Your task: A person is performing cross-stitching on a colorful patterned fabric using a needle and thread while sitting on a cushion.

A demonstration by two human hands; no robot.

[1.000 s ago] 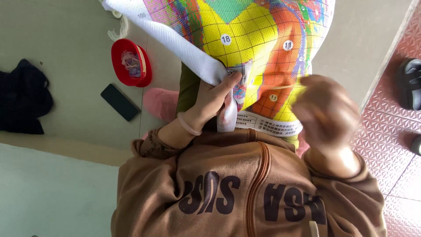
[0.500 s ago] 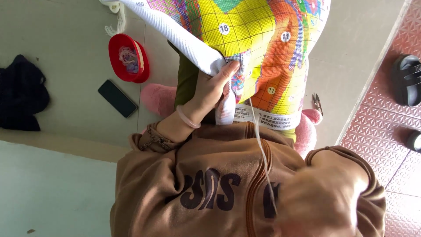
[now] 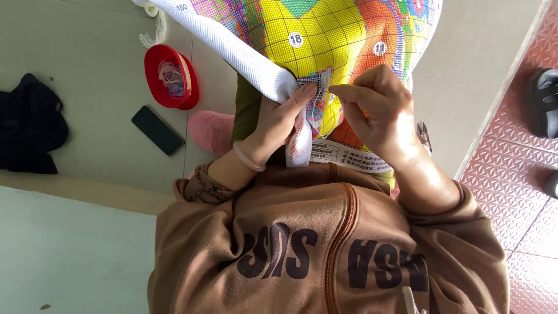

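Observation:
A colourful cross-stitch canvas [image 3: 343, 35] with a yellow grid and a white border lies across my lap. My left hand [image 3: 279, 125] grips the folded white edge of the canvas, thumb on top, with a pink bangle on the wrist. My right hand [image 3: 378, 107] is just to its right. Its thumb and forefinger are pinched on a needle at the stitched patch [image 3: 318, 96], though the needle itself is barely visible. The two hands almost touch. My brown zipped sweatshirt [image 3: 325, 244] fills the lower part of the view.
A red bowl [image 3: 152, 72] with thread scraps and a black phone [image 3: 158, 130] lie on the pale floor to the left, near a pink slipper [image 3: 210, 131]. A dark cloth [image 3: 29, 125] lies far left. Black shoes [image 3: 543, 102] stand on red tiles to the right.
My right hand swung down and away, drawing a thread out, then came back up to the canvas. My left hand has kept its hold on the canvas edge.

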